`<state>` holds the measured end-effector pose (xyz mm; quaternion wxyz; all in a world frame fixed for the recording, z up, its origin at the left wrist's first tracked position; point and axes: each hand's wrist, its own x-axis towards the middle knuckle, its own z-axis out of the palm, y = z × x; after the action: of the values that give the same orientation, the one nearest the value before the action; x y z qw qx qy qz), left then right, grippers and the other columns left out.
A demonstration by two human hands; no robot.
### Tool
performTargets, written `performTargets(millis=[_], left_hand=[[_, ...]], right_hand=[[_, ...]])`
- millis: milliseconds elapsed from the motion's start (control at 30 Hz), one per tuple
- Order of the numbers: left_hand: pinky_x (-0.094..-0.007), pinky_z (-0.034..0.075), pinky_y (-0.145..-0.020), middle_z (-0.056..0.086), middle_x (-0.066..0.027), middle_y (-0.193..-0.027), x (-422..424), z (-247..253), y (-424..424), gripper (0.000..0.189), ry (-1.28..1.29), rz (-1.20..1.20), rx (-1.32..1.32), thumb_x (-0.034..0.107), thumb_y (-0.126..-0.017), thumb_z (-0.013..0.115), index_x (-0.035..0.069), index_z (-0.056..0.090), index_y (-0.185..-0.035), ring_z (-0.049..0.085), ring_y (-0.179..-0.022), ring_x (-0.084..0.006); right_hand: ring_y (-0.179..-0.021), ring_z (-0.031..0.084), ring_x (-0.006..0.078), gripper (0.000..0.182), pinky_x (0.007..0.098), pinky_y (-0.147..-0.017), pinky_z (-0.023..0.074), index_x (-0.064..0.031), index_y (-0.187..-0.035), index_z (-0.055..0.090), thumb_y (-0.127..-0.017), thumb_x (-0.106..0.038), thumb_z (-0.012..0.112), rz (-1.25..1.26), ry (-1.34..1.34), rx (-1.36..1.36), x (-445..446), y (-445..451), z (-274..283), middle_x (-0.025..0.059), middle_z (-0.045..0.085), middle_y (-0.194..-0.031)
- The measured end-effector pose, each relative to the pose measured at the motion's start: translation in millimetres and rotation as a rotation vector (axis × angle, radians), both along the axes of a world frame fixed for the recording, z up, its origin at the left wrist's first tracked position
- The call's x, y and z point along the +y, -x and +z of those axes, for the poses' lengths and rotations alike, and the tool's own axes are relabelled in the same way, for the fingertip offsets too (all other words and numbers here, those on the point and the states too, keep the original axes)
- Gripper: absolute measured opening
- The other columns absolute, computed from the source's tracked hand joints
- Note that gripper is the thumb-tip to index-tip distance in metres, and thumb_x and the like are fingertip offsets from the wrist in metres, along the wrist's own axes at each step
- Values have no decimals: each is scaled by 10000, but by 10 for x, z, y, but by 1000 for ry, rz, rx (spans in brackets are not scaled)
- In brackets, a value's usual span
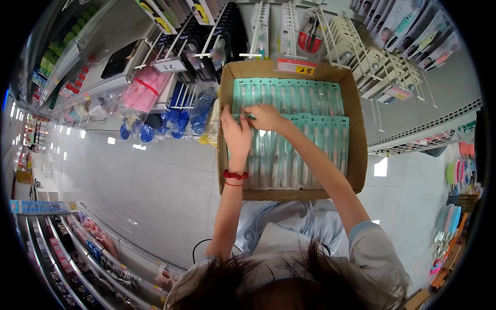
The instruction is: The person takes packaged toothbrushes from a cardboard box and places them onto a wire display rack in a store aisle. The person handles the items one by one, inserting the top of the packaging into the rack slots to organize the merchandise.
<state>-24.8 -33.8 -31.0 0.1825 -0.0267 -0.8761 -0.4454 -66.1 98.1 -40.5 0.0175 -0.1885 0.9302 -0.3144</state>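
Observation:
An open cardboard box (358,147) stands before me, with two rows of packaged toothbrushes in it. The back row (302,97) and the front row (294,162) both have mint-green backing cards under clear plastic. My left hand (235,133) is at the box's left side, its fingers at the left end of the front row. Close beside it, my right hand (265,117) reaches across the cards with its fingers bent at the top left edge of the front row. Both sets of fingertips nearly meet there. Whether either one grips a card is hidden by the fingers.
Display hooks with packaged toothbrushes (347,42) rise behind the box. A red and yellow price tag (296,66) overhangs its back rim. Pink packaged cloth (145,89) and blue slippers (201,116) hang to the left. A wire shelf (426,131) juts in at the right.

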Motion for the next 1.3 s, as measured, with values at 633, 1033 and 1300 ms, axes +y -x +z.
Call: performTargets(millis=[633,1033,1300], left_hand=[[-371,419,-898,566,-176,-1152,-29,-33,43,341,-367,-13,-257,192,-926,454,0,512,-1202,556,-1051,-291],[-312,437,-838,612,-128,-1037,-96,-65,66,263,-585,-33,-130,158,-918,458,0,546,-1110,581,-922,-229],[-325,410,-911,542,-133,-1135,-92,68,53,228,-338,-34,82,73,-911,440,1,544,-1101,525,-1061,-232]], right_hand=[[-718,625,324,330,447,-620,474,-122,-870,674,-846,-433,565,-102,26,-32,260,-98,-98,121,646,-718],[-797,640,326,449,431,-709,489,-89,-890,690,-774,-516,611,-75,-148,-52,-196,122,-227,163,664,-815],[-705,624,324,385,409,-630,472,-83,-782,695,-759,-466,665,-41,38,147,-98,126,-239,153,643,-711]])
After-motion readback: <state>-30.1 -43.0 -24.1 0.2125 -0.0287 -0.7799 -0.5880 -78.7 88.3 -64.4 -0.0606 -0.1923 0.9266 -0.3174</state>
